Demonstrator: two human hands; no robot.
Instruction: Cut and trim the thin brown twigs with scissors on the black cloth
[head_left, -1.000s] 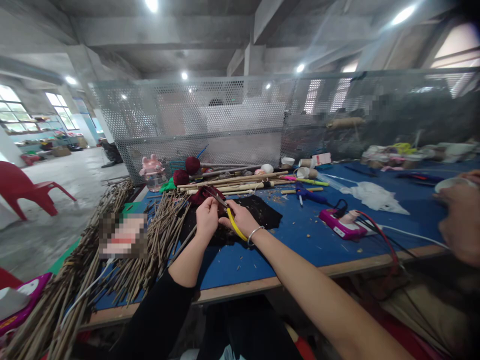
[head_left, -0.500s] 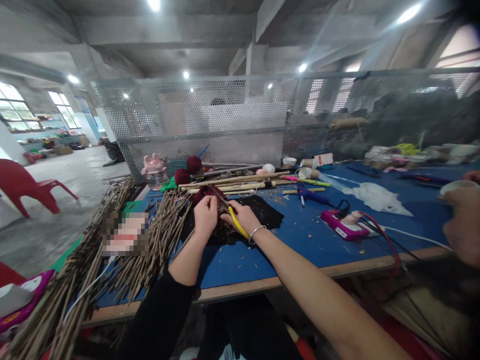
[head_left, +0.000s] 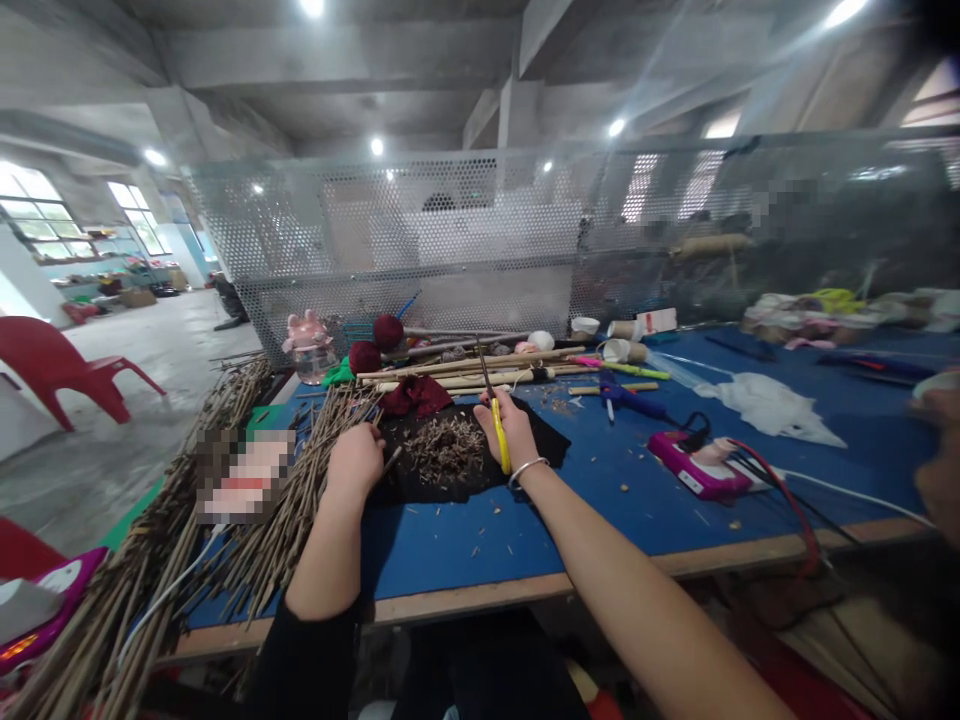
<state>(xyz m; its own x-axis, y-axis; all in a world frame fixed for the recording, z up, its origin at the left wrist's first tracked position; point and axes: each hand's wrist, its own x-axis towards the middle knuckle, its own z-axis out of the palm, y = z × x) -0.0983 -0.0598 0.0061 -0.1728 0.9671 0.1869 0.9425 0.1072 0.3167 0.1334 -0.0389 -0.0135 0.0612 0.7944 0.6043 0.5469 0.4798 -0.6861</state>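
Observation:
My right hand (head_left: 511, 435) grips yellow-handled scissors (head_left: 501, 435), their dark blades pointing up and away from me. Beneath it lies a black cloth (head_left: 547, 435) bearing a heap of short cut twig pieces (head_left: 444, 448). My left hand (head_left: 355, 462) is closed at the right edge of a spread of long thin twigs (head_left: 300, 500); its fingers curl inward and hide whatever may be in them. One twig end (head_left: 393, 459) shows just right of that hand. A crumpled dark red cloth (head_left: 415, 397) sits at the back of the black cloth.
Yarn balls (head_left: 365, 356), long sticks (head_left: 450, 378) and a blue glue gun (head_left: 634, 402) lie toward the back. A purple power strip (head_left: 701, 468) with cords and a white plastic bag (head_left: 780, 408) are on the right. Another person's blurred hand (head_left: 937, 450) shows at the right edge.
My left hand has moved left, away from the scissors to the twigs. My right hand with the scissors has shifted slightly right, and the blades now point upward. The cut-piece heap is uncovered.

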